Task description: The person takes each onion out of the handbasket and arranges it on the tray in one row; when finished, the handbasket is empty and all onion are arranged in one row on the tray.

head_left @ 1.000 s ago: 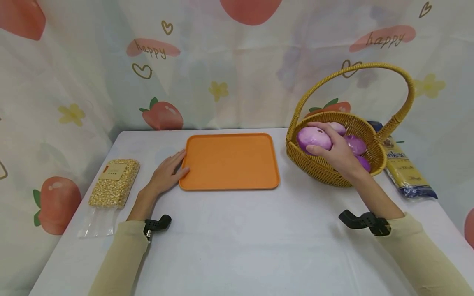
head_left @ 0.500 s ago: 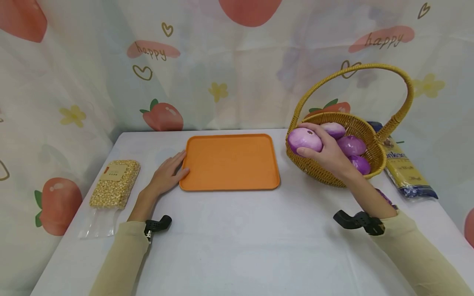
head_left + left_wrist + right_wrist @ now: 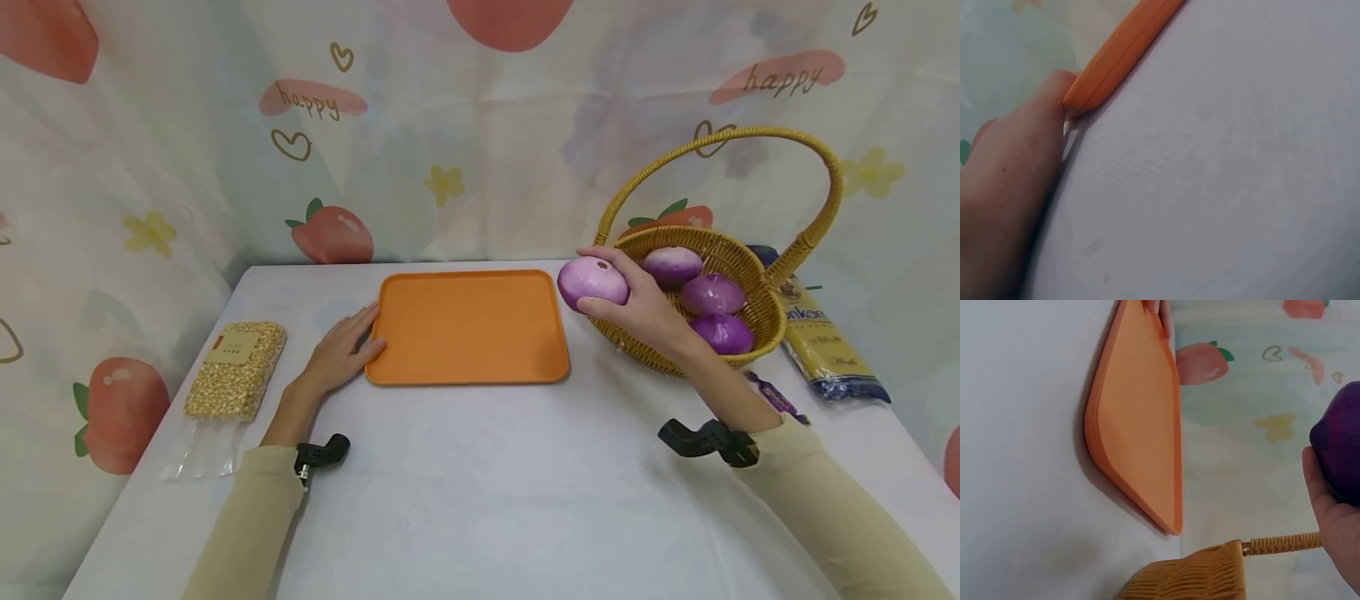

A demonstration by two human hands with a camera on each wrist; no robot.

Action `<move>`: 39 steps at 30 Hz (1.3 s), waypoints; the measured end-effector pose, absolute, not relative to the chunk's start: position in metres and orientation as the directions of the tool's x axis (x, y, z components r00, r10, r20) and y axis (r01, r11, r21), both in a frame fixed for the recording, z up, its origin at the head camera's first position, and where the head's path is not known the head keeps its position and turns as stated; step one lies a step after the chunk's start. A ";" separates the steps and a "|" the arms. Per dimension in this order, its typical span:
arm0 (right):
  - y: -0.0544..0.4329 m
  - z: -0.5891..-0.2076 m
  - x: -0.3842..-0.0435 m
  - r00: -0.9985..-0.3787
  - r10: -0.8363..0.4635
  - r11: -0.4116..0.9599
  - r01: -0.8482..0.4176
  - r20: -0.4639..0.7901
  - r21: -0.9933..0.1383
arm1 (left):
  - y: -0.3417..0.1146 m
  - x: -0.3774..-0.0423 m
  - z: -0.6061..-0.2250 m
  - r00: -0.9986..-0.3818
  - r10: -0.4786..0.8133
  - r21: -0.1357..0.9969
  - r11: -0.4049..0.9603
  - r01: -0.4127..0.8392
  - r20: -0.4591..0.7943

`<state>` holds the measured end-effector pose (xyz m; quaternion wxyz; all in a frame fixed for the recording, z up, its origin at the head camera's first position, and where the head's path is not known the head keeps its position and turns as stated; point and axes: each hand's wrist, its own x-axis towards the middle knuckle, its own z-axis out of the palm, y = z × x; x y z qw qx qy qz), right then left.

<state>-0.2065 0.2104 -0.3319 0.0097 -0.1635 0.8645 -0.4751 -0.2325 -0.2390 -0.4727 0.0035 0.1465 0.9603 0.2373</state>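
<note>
My right hand (image 3: pixel 637 304) grips a purple onion (image 3: pixel 592 282), pale on one side, above the basket's left rim and close to the tray's right edge. In the right wrist view the onion (image 3: pixel 1342 440) looks dark purple with a pointed tip. Several other purple onions (image 3: pixel 712 295) lie in the yellow wicker basket (image 3: pixel 637 343). My left hand (image 3: pixel 337 354) rests at the left edge of the orange tray (image 3: pixel 468 329), fingers extended and thumb at the rim. The left wrist view shows that thumb (image 3: pixel 1054 94) touching the tray's edge (image 3: pixel 1116 56).
A bag of yellow corn kernels (image 3: pixel 236 371) lies at the table's left. Right of the basket is a yellow and blue packet (image 3: pixel 828 346). A small purple-wrapped item (image 3: pixel 778 397) lies near my right forearm. The basket's tall handle (image 3: pixel 720 137) arches upward.
My right hand has lifted the onion out of the basket and carried it left toward the tray. The wrapped purple item is now uncovered. The left hand has stayed in place.
</note>
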 end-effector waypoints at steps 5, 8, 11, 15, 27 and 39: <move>0.202 -0.332 -0.211 -0.939 -0.315 0.472 -0.280 0.136 -0.836 | -0.239 -0.232 -0.472 -0.957 0.284 0.458 0.843 0.281 0.064; 0.198 -0.331 -0.213 -0.933 -0.333 0.466 -0.291 0.139 -0.836 | -0.239 -0.232 -0.472 -0.957 0.284 0.460 0.842 0.282 0.066; 0.193 -0.331 -0.215 -0.929 -0.344 0.458 -0.293 0.136 -0.839 | -0.239 -0.233 -0.473 -0.956 0.286 0.457 0.842 0.286 0.070; 0.187 -0.332 -0.219 -0.928 -0.355 0.442 -0.272 0.112 -0.855 | -0.241 -0.233 -0.473 -0.955 0.287 0.460 0.840 0.287 0.073; 0.162 -0.336 -0.231 -0.918 -0.386 0.396 -0.250 0.087 -0.883 | -0.240 -0.232 -0.472 -0.953 0.292 0.457 0.840 0.294 0.076; 0.142 -0.337 -0.242 -0.901 -0.426 0.376 -0.264 0.087 -0.888 | -0.240 -0.234 -0.475 -0.953 0.293 0.448 0.843 0.298 0.083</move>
